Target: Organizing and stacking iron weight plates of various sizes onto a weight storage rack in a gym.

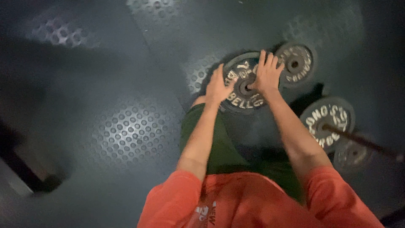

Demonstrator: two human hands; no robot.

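1. Just right of the frame's centre and in its upper half, a round iron weight plate [244,86] with raised lettering lies flat on the dark studded rubber floor [122,135].
2. The left hand [218,88] rests on the plate's left rim, its fingers spread and curled over the edge; whether it truly grips the rim cannot be told in the dim, blurred view.
3. The right hand [267,75] lies palm down on the plate's upper right part, fingers spread and pointing toward the top of the frame, thumb reaching toward the centre hole.
4. Both forearms run bare and nearly straight from the orange sleeves [333,198] at the bottom of the frame up to the plate, the left one leaning slightly right, the right one slanting up and left.
5. Between the forearms a leg in dark green shorts [219,143] shows, with the knee just below the left hand.
6. A smaller plate [297,64] lies just beside the right hand, at the upper right.
7. Lower right, two more plates [329,122] sit on a dark bar [371,145] that runs off toward the right edge.
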